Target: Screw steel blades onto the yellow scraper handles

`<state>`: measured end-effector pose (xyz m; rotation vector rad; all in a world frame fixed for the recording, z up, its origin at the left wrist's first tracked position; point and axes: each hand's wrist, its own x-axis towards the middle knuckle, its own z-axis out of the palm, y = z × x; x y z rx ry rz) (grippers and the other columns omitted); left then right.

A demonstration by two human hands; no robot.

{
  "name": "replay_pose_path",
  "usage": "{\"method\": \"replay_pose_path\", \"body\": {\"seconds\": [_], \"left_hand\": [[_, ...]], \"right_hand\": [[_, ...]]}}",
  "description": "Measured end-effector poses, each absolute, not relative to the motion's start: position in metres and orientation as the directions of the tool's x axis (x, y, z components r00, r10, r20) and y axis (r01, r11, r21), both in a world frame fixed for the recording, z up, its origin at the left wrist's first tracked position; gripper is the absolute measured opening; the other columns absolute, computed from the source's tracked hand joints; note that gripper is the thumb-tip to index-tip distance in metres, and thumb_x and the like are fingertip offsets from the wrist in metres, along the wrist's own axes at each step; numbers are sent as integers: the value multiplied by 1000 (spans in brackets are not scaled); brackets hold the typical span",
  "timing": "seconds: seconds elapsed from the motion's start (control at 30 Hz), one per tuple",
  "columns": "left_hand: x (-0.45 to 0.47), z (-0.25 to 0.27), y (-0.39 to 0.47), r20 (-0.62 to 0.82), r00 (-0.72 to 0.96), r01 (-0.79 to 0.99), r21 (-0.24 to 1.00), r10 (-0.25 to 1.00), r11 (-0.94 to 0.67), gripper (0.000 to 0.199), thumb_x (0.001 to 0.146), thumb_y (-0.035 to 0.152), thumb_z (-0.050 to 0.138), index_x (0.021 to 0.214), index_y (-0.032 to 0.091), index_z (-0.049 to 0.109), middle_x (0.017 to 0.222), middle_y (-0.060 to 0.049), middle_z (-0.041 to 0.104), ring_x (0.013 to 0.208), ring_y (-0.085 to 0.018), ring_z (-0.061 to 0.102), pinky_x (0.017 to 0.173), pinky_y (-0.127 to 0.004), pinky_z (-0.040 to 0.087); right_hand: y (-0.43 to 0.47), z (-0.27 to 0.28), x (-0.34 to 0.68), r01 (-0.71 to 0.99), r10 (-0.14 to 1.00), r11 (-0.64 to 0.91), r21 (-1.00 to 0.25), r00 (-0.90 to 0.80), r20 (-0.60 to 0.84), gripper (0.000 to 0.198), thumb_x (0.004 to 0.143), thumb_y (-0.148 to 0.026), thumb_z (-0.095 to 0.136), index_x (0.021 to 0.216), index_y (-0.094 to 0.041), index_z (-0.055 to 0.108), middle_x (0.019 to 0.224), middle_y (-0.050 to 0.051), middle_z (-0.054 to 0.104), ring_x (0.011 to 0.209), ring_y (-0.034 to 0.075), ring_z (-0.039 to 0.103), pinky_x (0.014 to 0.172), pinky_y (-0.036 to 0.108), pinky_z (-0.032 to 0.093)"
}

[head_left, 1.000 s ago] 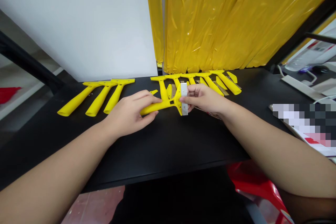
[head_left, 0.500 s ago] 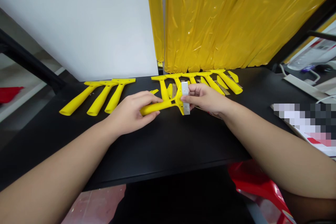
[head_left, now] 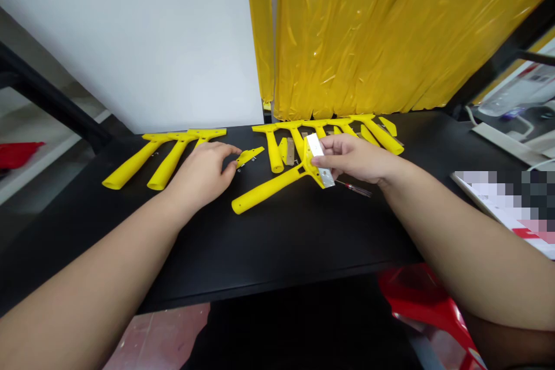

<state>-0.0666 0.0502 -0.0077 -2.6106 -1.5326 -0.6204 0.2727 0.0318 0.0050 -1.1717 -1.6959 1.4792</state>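
Observation:
My right hand (head_left: 353, 156) pinches a yellow scraper handle (head_left: 266, 189) at its head, along with a flat silver blade (head_left: 323, 165) lying across that head. The handle's round grip points down to the left, above the black table. My left hand (head_left: 208, 170) is at a small yellow cover plate (head_left: 250, 155), thumb and forefinger apart at its left end; whether they touch it I cannot tell. Small screws (head_left: 255, 158) lie beside the plate. Below my right hand lies a thin screwdriver (head_left: 355, 188), partly hidden.
Three yellow scraper handles (head_left: 130, 167) lie at the left, one partly behind my left hand. More handles (head_left: 272, 150), cover plates and blades (head_left: 290, 151) line the back. Behind them stand a white panel (head_left: 173, 40) and yellow plastic sheeting (head_left: 347, 40). A red bag (head_left: 427, 295) hangs below the table's front edge.
My left hand has let go of the handle's grip and moved back left to the cover plate. In my right hand the scraper has tilted, its grip end now lower.

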Motion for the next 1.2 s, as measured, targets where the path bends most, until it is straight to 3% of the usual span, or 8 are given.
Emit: {"method": "replay_pose_path", "body": {"seconds": [0.2, 0.4, 0.7, 0.8, 0.93, 1.1, 1.2], "left_hand": [[-66, -18, 55, 257, 439, 867, 129, 861, -481, 39, 99, 43, 58, 120, 19, 80, 121, -14, 81, 112, -38, 75, 99, -54, 59], [-56, -21, 65, 261, 377, 892, 154, 889, -424, 40, 104, 33, 47, 116, 20, 83, 119, -14, 82, 110, -36, 76, 99, -52, 60], [-58, -21, 79, 248, 301, 898, 251, 921, -361, 16, 92, 32, 67, 91, 24, 81, 92, -8, 82, 85, -30, 76, 86, -45, 59], [-55, -19, 78, 209, 229, 914, 289, 951, -284, 13, 91, 26, 67, 96, 22, 79, 94, -7, 83, 89, -28, 78, 88, -41, 59], [-53, -18, 80, 176, 172, 922, 319, 969, -221, 24, 91, 19, 63, 110, 19, 78, 105, -9, 83, 99, -28, 78, 96, -39, 59], [-49, -20, 83, 119, 225, 949, 197, 967, -246, 40, 98, 37, 60, 127, 14, 78, 122, -17, 78, 119, -36, 72, 108, -48, 55], [-47, -21, 84, 130, 225, 955, 165, 966, -245, 38, 98, 35, 60, 124, 14, 78, 125, -19, 73, 121, -37, 69, 109, -50, 54]], "right_hand": [[35, 2, 272, 208, 900, -74, -975, -407, -155, 32, 73, -41, 99, 78, -22, 73, 65, 0, 73, 53, 12, 67, 47, 21, 59], [34, 3, 271, 223, 905, -64, -973, -398, -151, 32, 73, -40, 99, 78, -21, 74, 64, 0, 72, 53, 12, 67, 47, 22, 60], [33, 1, 270, 222, 903, -76, -972, -398, -162, 32, 73, -40, 99, 79, -22, 73, 64, 0, 72, 54, 14, 68, 47, 23, 61], [33, 2, 270, 228, 904, -82, -970, -393, -168, 34, 74, -40, 98, 80, -21, 71, 64, -1, 71, 54, 12, 68, 47, 21, 61], [33, 2, 269, 232, 907, -88, -969, -384, -174, 34, 75, -40, 98, 83, -21, 71, 65, -1, 71, 54, 12, 67, 48, 20, 61], [34, 0, 269, 232, 906, -96, -968, -382, -181, 33, 76, -39, 98, 82, -22, 70, 65, 0, 70, 54, 13, 68, 49, 22, 63], [35, 0, 269, 228, 908, -90, -970, -381, -174, 31, 78, -37, 96, 82, -22, 69, 65, 0, 70, 54, 13, 68, 49, 22, 63]]}}
